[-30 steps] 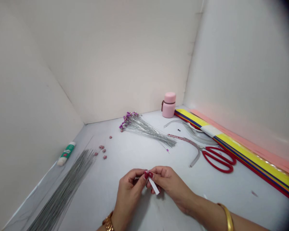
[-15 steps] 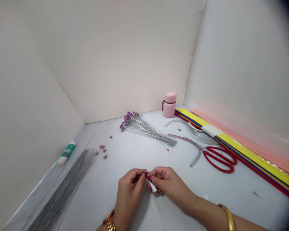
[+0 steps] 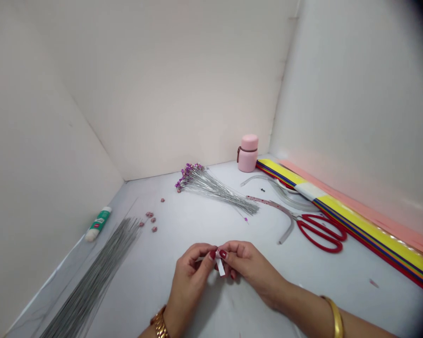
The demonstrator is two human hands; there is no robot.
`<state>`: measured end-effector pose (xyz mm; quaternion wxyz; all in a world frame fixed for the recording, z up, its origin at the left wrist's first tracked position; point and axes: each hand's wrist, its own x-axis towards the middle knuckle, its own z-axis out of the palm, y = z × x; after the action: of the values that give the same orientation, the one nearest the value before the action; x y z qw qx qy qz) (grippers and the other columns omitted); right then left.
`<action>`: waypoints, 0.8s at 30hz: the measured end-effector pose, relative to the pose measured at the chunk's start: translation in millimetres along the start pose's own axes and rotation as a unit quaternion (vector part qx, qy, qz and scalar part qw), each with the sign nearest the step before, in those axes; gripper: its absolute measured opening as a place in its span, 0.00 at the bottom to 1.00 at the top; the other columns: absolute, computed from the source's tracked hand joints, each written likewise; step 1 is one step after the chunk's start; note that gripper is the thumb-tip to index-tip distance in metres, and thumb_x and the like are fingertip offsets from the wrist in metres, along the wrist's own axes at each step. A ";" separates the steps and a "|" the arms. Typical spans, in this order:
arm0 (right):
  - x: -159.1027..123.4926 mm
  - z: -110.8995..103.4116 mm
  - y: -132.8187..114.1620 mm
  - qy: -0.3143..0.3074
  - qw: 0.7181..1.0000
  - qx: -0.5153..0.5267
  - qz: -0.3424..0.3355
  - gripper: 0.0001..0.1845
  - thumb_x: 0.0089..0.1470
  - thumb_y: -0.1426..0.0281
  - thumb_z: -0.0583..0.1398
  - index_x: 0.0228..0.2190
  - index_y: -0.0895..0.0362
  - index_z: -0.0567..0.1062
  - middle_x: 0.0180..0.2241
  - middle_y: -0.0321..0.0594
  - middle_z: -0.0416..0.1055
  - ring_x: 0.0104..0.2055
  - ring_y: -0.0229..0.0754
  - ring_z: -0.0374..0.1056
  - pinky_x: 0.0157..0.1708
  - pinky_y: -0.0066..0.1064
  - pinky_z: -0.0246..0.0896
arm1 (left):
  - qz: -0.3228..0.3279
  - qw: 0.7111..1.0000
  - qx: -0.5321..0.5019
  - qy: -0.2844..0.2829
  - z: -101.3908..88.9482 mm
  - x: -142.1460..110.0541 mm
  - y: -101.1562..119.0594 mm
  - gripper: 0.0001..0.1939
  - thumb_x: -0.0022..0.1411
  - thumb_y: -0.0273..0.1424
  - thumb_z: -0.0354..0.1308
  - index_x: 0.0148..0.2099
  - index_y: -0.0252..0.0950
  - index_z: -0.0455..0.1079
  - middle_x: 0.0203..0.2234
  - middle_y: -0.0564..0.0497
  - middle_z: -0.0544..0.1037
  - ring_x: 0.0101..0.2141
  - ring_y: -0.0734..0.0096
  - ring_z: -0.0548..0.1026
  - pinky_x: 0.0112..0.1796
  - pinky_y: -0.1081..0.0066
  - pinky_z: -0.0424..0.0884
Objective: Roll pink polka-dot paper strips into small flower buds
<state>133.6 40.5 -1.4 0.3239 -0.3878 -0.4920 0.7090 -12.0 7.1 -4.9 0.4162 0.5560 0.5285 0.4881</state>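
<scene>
Between the fingertips of both hands, low in the middle of the head view, is a narrow white paper strip [image 3: 221, 268] with a small pinkish end. My left hand [image 3: 193, 268] pinches that end from the left, thumb and forefinger closed. From the other side my right hand [image 3: 246, 263] grips the same end, its thumb close to the left one. The strip's white tail hangs down toward me. Several small pink folded stars [image 3: 153, 219] lie on the table to the left, apart from my hands.
Grey wire stems [image 3: 95, 272] lie at left beside a glue stick [image 3: 98, 224]. Purple-tipped wire stems [image 3: 218, 190] rest at the back, near a pink flask [image 3: 247, 153]. At right are red-handled scissors [image 3: 322, 232], a patterned strip [image 3: 285, 211] and coloured sheets [image 3: 359, 225] along the wall.
Both hands have risen slightly, and the fingertips have shifted on the strip. Its tail now hangs more upright and a little to the left.
</scene>
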 end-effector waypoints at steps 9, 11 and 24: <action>1.8 -1.6 4.0 0.000 1.000 -0.011 -0.002 0.14 0.45 0.62 0.59 0.26 0.62 0.72 0.16 0.33 0.66 0.17 0.30 0.57 0.19 0.22 0.48 | -0.040 0.999 -0.021 0.005 2.2 1.5 0.4 0.07 0.52 0.33 0.57 0.31 0.33 0.70 0.27 0.49 0.74 0.29 0.69 0.71 0.31 0.73 0.67; 1.8 -1.7 4.4 0.004 1.000 -0.009 0.002 0.13 0.45 0.62 0.59 0.25 0.62 0.72 0.16 0.33 0.66 0.17 0.30 0.59 0.19 0.22 0.48 | -0.039 0.999 -0.025 0.013 2.0 1.4 1.2 0.06 0.52 0.32 0.57 0.30 0.33 0.70 0.26 0.50 0.73 0.29 0.70 0.71 0.31 0.74 0.66; -0.6 1.7 3.4 -0.029 0.998 0.025 0.043 0.13 0.43 0.63 0.60 0.24 0.61 0.69 0.20 0.37 0.71 0.19 0.31 0.64 0.18 0.22 0.48 | -0.087 0.993 -0.051 0.065 2.6 1.6 0.8 0.05 0.51 0.30 0.58 0.29 0.32 0.70 0.22 0.51 0.75 0.25 0.72 0.71 0.28 0.74 0.66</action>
<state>132.2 38.2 -4.1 0.2882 -0.3798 -0.4658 0.7455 -9.4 8.8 -4.4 0.4495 0.4534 0.5754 0.5111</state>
